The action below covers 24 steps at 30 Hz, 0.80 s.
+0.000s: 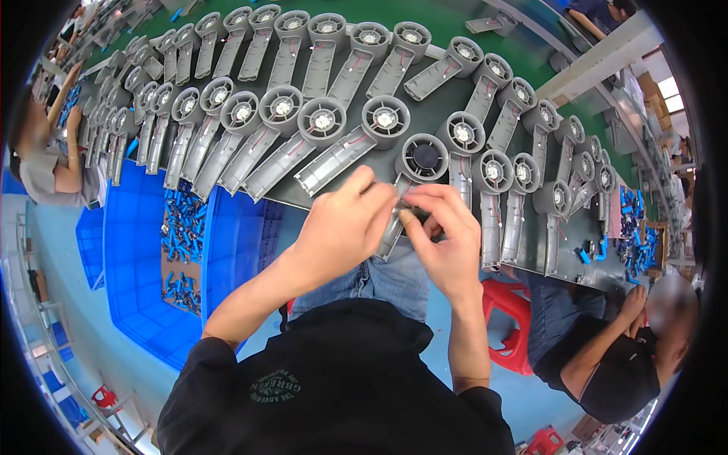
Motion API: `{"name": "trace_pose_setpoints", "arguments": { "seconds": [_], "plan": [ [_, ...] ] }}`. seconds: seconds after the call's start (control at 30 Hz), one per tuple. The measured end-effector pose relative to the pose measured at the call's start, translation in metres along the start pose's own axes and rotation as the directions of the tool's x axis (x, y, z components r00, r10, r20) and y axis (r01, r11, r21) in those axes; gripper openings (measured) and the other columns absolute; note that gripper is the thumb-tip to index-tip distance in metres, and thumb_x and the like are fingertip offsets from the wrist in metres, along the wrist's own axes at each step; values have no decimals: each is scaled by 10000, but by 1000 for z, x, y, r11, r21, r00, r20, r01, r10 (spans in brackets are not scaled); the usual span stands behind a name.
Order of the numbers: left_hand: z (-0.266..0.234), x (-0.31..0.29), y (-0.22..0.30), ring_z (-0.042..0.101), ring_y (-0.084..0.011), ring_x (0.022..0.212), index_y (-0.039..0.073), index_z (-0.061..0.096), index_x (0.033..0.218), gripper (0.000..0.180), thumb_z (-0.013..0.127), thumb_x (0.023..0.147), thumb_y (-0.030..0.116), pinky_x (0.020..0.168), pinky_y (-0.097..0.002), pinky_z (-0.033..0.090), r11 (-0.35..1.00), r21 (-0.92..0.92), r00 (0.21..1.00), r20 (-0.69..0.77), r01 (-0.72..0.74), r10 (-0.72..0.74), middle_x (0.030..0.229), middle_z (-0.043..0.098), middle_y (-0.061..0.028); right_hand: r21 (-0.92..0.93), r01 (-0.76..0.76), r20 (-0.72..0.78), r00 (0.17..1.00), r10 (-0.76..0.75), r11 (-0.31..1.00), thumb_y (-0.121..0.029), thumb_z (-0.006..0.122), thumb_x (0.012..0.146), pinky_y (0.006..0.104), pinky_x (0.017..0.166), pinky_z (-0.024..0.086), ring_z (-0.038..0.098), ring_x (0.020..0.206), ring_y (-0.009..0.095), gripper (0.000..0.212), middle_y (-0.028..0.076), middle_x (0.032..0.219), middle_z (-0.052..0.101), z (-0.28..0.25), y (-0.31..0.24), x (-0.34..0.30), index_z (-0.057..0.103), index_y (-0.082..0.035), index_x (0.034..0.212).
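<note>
- Your left hand (343, 224) and right hand (444, 235) both pinch the grey fan shell (415, 171) at the table (425, 114) edge.
- Looks light, stiff plastic; thin red wires seem fragile, so grip the handle's sides.

Left hand (341, 227) and right hand (444, 235) pinch a grey fan housing (413, 171) together; identical housings fan across the tabletop (447, 102) at twelve o'clock.

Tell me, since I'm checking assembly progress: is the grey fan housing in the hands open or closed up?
Open: the fan housing shows its bare round fan, and both hands' fingers work inside its handle channel.
</note>
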State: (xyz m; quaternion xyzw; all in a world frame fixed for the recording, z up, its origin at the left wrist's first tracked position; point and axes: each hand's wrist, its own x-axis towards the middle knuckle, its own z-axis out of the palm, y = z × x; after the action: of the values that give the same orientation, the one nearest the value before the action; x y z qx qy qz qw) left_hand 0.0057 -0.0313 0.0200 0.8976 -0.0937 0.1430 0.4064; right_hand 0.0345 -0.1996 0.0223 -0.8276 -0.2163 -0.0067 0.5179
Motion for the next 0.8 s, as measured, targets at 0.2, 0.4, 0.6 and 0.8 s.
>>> {"name": "trace_pose_setpoints", "arguments": {
  "seconds": [0.2,0.4,0.6,0.8],
  "plan": [
    [-1,7,2,466,-39,566,-28,668,954,91,609,916,30,481,-218,344,867,-361,935,41,343,-353,812,583,-16,-136,214,-160,959,-234,967,29,714,823,204,477,425,557,586,67,168,75,966,679,22,19,7,700,-3,987],
    [-9,-1,-11,551,-61,779,-24,578,1248,286,500,975,7,654,-199,435,795,-538,959,138,281,-246,1064,612,-60,-177,196,-224,946,-234,964,22,704,839,200,496,460,578,595,72,136,59,911,663,24,20,6,694,1,973],
    [9,-5,-6,651,-167,1037,-5,533,1338,390,526,949,-25,877,-289,502,627,-737,951,70,252,-300,1175,663,-154,-8,124,-225,967,-122,992,35,686,845,190,473,405,535,572,40,101,38,868,637,24,17,8,675,13,943],
    [16,-11,-24,604,-198,1146,-17,574,1312,390,544,927,-70,982,-314,483,635,-748,975,77,194,-208,1270,612,-172,84,64,-202,978,-45,994,43,677,843,191,480,353,474,559,28,94,22,825,604,22,14,10,666,19,934]
  ]
}}
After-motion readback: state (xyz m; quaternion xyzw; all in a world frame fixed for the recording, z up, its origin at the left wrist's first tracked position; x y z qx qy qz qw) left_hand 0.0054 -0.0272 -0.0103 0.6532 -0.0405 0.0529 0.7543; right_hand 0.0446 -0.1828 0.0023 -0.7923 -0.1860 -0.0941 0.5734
